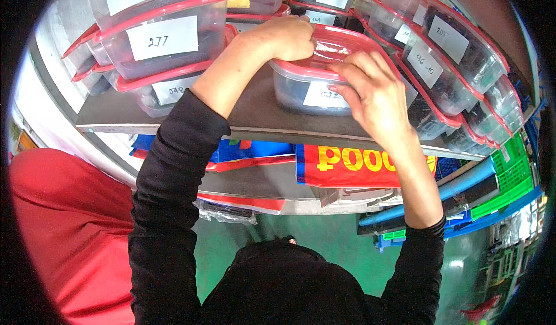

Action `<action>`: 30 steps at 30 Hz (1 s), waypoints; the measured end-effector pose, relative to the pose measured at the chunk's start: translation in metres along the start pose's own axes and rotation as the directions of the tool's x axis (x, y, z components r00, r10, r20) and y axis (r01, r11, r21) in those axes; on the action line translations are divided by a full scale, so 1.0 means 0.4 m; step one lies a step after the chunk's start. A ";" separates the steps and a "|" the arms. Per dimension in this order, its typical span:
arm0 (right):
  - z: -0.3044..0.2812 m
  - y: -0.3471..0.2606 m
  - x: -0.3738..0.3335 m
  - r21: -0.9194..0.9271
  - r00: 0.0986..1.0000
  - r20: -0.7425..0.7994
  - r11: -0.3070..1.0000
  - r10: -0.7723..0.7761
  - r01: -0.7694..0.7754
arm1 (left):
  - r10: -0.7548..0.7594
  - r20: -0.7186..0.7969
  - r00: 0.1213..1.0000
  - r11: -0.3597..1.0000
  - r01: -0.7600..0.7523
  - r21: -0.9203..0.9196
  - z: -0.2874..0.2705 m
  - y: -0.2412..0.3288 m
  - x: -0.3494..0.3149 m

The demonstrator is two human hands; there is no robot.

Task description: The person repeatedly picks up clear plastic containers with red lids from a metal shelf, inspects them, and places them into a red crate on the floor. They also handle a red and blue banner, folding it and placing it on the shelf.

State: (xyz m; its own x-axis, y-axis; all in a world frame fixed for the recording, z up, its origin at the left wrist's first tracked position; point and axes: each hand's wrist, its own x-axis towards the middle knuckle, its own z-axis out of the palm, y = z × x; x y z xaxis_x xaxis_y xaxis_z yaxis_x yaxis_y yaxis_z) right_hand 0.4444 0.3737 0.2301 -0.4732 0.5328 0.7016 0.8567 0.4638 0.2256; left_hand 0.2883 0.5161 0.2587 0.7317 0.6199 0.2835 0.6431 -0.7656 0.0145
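A clear plastic container [288,88] with a white label on its front stands on the grey shelf [249,108]. Its transparent, red-rimmed lid [341,40] lies on top. My left hand [289,38] is closed at the lid's far left edge, its fingertips partly hidden. On the front right, my right hand [376,90] grips the lid's rim, fingers bent over the top and thumb against the container's front near the label. Whether the lid is fully pressed down I cannot tell.
Stacked red-lidded containers stand left [162,41] and right [446,58], with more behind. Below hang red and blue printed bags [359,165]. Blue and black rolls [434,200] and a green crate [512,171] are at lower right. Red fabric [69,226] fills the lower left.
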 end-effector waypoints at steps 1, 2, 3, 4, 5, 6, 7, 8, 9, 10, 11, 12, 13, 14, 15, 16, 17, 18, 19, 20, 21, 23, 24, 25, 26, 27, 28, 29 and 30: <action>0.005 -0.009 -0.006 -0.031 1.000 -0.019 0.999 0.017 -0.017 | -0.004 0.023 1.000 1.000 0.003 0.008 0.000 0.002 0.005; 0.009 -0.016 -0.010 -0.061 0.999 -0.038 0.997 0.033 -0.036 | -0.007 0.046 0.999 1.000 0.006 0.016 -0.001 0.007 0.015; 0.013 -0.032 -0.006 -0.081 0.997 -0.062 0.996 0.038 -0.043 | -0.027 0.068 0.997 0.999 0.025 0.030 -0.005 -0.001 0.008; 0.007 -0.046 -0.002 -0.164 0.998 -0.043 0.985 0.052 -0.059 | 0.083 -0.163 0.983 0.996 -0.089 -0.028 0.020 -0.017 0.015; 0.007 -0.045 0.000 -0.121 0.998 -0.020 0.991 0.054 -0.056 | 0.076 -0.142 0.987 0.996 -0.081 -0.031 0.036 -0.036 0.032; 0.007 -0.031 0.003 -0.079 0.998 0.001 0.995 0.061 -0.061 | 0.073 -0.118 0.990 0.996 -0.078 -0.032 0.030 -0.032 0.035; 0.004 -0.019 0.006 -0.035 0.998 0.021 0.997 0.066 -0.065 | 0.070 -0.094 0.993 0.997 -0.073 -0.032 0.024 -0.029 0.037; -0.003 -0.011 0.009 0.001 0.999 0.002 0.999 0.044 -0.044 | 0.073 -0.091 0.993 0.997 -0.076 -0.029 0.022 -0.026 0.041; -0.005 -0.011 0.009 -0.007 0.999 -0.001 0.999 0.051 -0.051 | 0.075 -0.090 0.993 0.997 -0.077 -0.028 0.018 -0.022 0.041; -0.005 -0.013 0.009 -0.014 0.998 -0.005 0.998 0.057 -0.057 | 0.074 -0.090 0.993 0.997 -0.077 -0.026 0.013 -0.021 0.037; -0.004 -0.015 0.011 -0.020 0.998 -0.010 0.998 0.061 -0.062 | 0.067 -0.132 0.989 0.992 -0.080 -0.097 0.005 -0.027 0.029; 0.004 -0.009 0.010 -0.006 0.997 -0.069 0.999 0.036 -0.037 | 0.056 -0.174 0.983 0.981 -0.087 -0.176 -0.020 -0.011 -0.003; 0.004 -0.004 0.011 -0.004 0.996 -0.052 0.998 0.068 -0.069 | 0.036 -0.213 0.976 0.963 -0.091 -0.252 -0.029 -0.003 -0.031; 0.002 0.002 0.011 -0.001 0.995 -0.037 0.995 0.098 -0.098 | 0.024 -0.528 0.849 0.924 -0.221 -0.313 0.005 -0.005 -0.045; 0.005 0.016 0.008 0.003 0.991 -0.023 0.991 0.134 -0.134 | 0.035 -0.703 0.710 0.908 -0.316 -0.274 0.014 0.009 -0.072; 0.005 0.043 0.015 -0.018 0.988 -0.015 0.988 0.154 -0.154 | 0.038 -0.794 0.607 0.908 -0.352 -0.226 0.008 0.032 -0.111; 0.000 0.055 0.030 0.018 0.980 -0.009 0.980 0.199 -0.198 | 0.032 -0.818 0.575 0.906 -0.362 -0.219 0.001 0.053 -0.155; -0.011 0.071 0.045 -0.007 0.974 0.006 0.974 0.226 -0.226 | 0.029 -0.844 0.535 0.902 -0.378 -0.210 -0.001 0.070 -0.195; -0.010 0.087 0.066 -0.021 0.970 0.019 0.970 0.243 -0.243 | 0.029 -0.836 0.548 0.910 -0.361 -0.204 0.010 0.070 -0.232; -0.017 0.105 0.087 -0.002 0.959 0.040 0.960 0.280 -0.280 | 0.030 -0.833 0.553 0.917 -0.347 -0.198 0.018 0.066 -0.266; -0.029 0.111 0.110 -0.036 0.951 0.029 0.951 0.309 -0.308 | 0.030 -0.832 0.554 0.924 -0.333 -0.188 0.025 0.060 -0.297; -0.043 0.156 0.162 -0.170 0.980 -0.110 0.968 0.165 -0.182 | 0.023 -0.816 0.578 0.920 -0.331 -0.208 0.045 0.047 -0.354; -0.057 0.178 0.195 -0.192 0.984 -0.135 0.971 0.119 -0.144 | 0.050 -0.826 0.561 0.933 -0.322 -0.162 0.064 0.036 -0.370; -0.078 0.204 0.229 -0.175 0.980 -0.156 0.973 0.126 -0.153 | 0.061 -0.828 0.557 0.930 -0.333 -0.155 0.079 0.034 -0.384; -0.099 0.224 0.270 -0.256 0.970 -0.186 0.945 0.159 -0.204 | 0.092 -0.815 0.572 0.930 -0.342 -0.135 0.095 0.028 -0.393; -0.111 0.238 0.309 -0.325 0.958 -0.219 0.911 0.187 -0.253 | 0.119 -0.799 0.590 0.933 -0.343 -0.114 0.114 0.020 -0.403; -0.127 0.226 0.362 -0.229 0.941 -0.260 0.933 0.216 -0.277 | 0.125 -0.766 0.630 0.943 -0.315 -0.106 0.126 0.016 -0.415; -0.127 0.220 0.408 -0.127 0.923 -0.296 0.947 0.247 -0.294 | 0.126 -0.730 0.671 0.954 -0.285 -0.097 0.139 0.012 -0.423; -0.112 0.246 0.443 -0.193 0.923 -0.332 0.944 0.194 -0.268 | 0.127 -0.714 0.688 0.956 -0.276 -0.096 0.154 0.008 -0.423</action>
State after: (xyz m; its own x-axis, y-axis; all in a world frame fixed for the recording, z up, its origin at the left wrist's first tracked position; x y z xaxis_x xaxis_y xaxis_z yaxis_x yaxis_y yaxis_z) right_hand 0.4541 0.4819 0.4069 -0.2027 0.3467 0.9158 0.9750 0.1583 0.1558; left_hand 0.1802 0.4194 0.1518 0.4237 0.2065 0.8820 0.3913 -0.9199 0.0275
